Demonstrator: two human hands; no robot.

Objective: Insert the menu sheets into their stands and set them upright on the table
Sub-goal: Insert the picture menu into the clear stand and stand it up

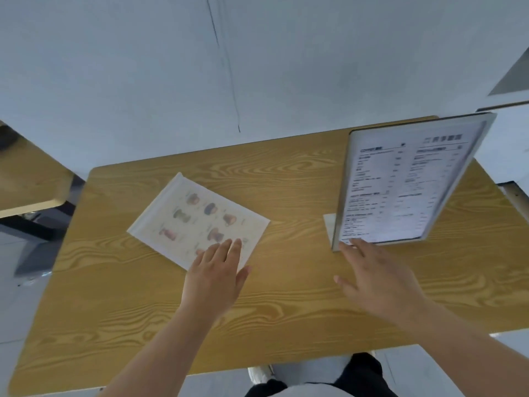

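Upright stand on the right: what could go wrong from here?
1. The right hand has fingertips at the upright stand's lower corner; a nudge might tip it, since it leans.
2. The left hand presses flat on the lying menu; it may slide on the table rather than lift.

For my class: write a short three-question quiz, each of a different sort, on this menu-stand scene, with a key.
1. True or false: the text menu stands upright on the table.
2. Which hand rests on the picture menu: A) left B) right?
3. Fill in: the picture menu lies ____ on the table.

Key: 1 true; 2 A; 3 flat.
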